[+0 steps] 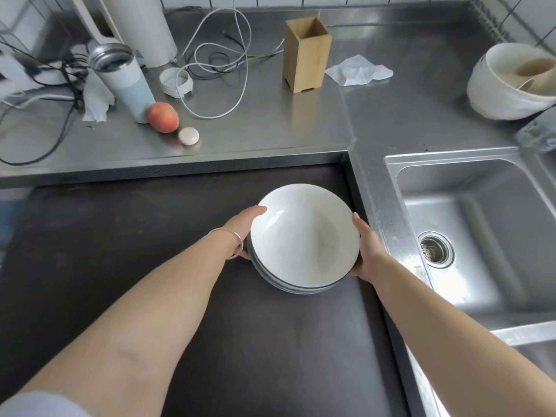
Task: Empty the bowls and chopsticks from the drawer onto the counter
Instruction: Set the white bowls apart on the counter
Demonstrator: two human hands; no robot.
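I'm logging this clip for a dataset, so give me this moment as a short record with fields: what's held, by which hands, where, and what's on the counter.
held: stack of white bowls
left hand: left hand on the stack's left rim
right hand: right hand on the stack's right side
location: above the dark drawer, near its right edge
chopsticks: none visible
counter: steel counter, behind the drawer
on counter: wooden holder, peach, open flask, white cable
right of drawer: sink
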